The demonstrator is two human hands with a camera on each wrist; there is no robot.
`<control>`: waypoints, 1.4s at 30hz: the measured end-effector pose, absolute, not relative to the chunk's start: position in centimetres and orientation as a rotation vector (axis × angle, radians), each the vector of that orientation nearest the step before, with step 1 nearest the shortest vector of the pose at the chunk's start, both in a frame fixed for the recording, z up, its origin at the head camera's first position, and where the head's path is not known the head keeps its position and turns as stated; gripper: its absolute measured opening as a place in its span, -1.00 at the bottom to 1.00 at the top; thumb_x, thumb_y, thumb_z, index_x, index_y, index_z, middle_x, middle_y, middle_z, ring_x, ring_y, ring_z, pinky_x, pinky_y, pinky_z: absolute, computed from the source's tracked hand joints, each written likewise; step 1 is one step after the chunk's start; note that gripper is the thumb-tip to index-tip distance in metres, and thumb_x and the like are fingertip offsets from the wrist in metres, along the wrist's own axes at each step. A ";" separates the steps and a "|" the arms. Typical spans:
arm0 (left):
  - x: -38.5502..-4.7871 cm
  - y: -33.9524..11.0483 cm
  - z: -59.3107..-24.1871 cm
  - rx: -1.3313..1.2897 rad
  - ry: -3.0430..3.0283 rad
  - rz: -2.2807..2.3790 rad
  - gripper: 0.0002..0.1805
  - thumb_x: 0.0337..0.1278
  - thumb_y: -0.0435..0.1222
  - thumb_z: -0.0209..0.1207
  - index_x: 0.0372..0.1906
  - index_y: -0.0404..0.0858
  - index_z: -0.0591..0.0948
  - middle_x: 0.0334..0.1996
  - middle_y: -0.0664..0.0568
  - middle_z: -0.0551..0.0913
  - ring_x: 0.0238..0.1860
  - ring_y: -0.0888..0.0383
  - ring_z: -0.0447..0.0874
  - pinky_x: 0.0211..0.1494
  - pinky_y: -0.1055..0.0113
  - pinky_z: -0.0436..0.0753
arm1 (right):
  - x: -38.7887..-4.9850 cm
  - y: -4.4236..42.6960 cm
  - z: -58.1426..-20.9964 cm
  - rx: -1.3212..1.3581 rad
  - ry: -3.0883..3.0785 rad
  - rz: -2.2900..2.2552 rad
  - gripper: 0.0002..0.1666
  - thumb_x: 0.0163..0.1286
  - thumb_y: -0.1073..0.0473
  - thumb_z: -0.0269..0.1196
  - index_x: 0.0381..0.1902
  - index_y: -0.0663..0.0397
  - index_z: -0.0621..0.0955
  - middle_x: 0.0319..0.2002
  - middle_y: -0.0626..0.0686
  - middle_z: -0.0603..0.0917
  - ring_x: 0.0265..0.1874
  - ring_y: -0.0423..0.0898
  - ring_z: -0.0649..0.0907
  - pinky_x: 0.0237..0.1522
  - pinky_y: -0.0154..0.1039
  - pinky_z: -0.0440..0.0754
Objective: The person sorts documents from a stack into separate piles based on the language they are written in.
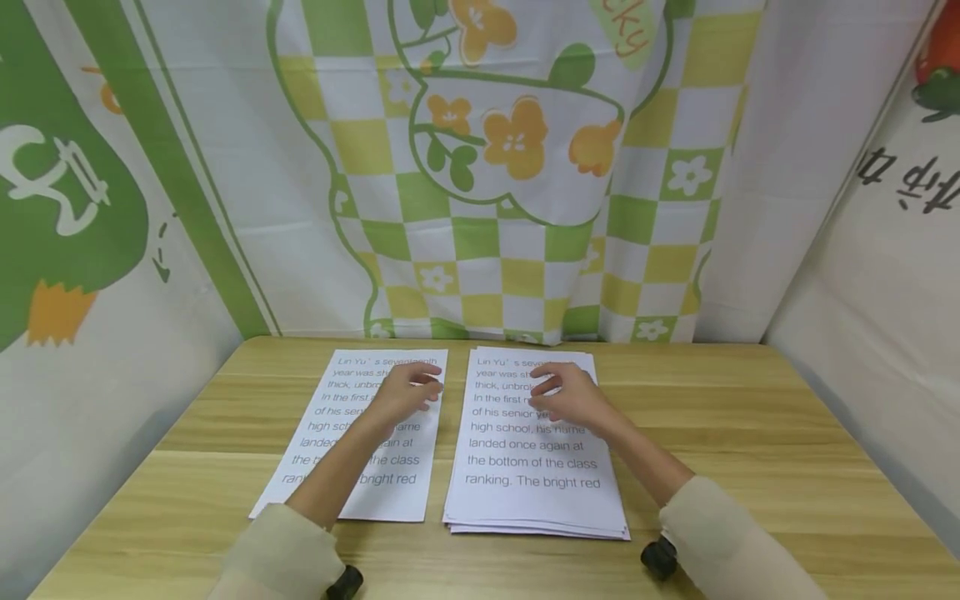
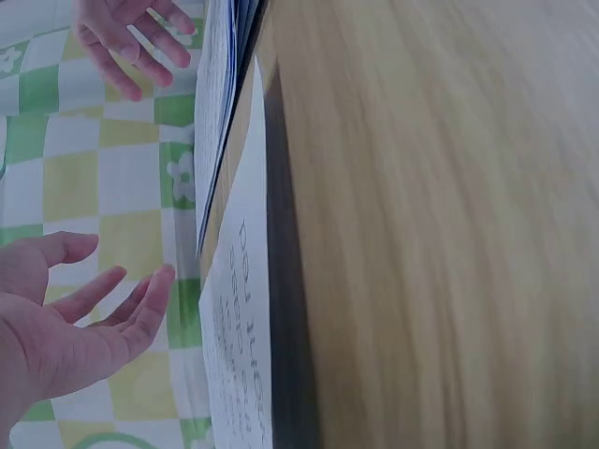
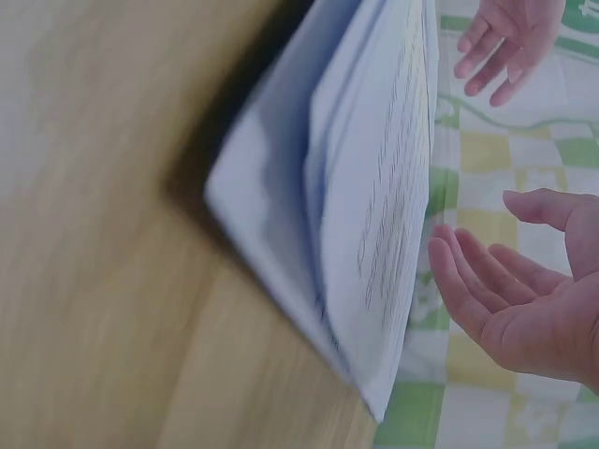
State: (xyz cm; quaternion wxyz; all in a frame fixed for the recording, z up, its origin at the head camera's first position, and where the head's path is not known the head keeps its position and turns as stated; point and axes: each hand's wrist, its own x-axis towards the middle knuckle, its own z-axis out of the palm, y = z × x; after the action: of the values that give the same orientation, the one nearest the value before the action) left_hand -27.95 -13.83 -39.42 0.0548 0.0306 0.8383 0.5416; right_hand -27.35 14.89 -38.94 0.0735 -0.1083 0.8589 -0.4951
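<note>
Two lots of printed paper lie side by side on a wooden table. On the left is a printed sheet (image 1: 405,492), its near edge lifted a little off the wood in the left wrist view. To the right sits a stack of printed sheets (image 1: 525,504), with several edges unevenly fanned at the near side. My left hand (image 1: 405,396) hovers over the left sheet, fingers loosely bent and holding nothing. Above the stack, my right hand (image 1: 573,396) is likewise relaxed, thumb and fingers apart. Both hands (image 2: 84,318) (image 3: 524,290) appear clear of the paper in the wrist views.
The wooden table (image 1: 712,433) stretches to both sides of the papers. A patterned curtain (image 1: 480,283) hangs right behind its far edge, and printed cloth walls (image 1: 870,333) stand at left and right. A dark wrist device (image 1: 660,557) shows under the right sleeve.
</note>
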 end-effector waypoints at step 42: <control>-27.6 -11.3 -40.1 0.142 2.268 1.695 -0.46 0.44 -0.35 0.16 0.41 -0.49 0.42 0.23 -0.40 0.56 0.15 -0.23 0.65 0.23 0.07 0.71 | -26.5 22.1 -39.7 -0.003 2.570 -1.591 -0.39 0.38 0.40 0.29 0.34 0.54 0.41 0.05 0.48 0.66 -0.17 0.14 0.77 -0.18 -0.08 0.84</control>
State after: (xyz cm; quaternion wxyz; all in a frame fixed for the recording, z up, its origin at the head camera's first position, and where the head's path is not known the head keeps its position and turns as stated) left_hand -27.61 -11.26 -40.07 0.1526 0.0494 0.7907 0.5908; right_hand -26.49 22.12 -39.66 0.0597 -0.0009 0.8487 -0.5254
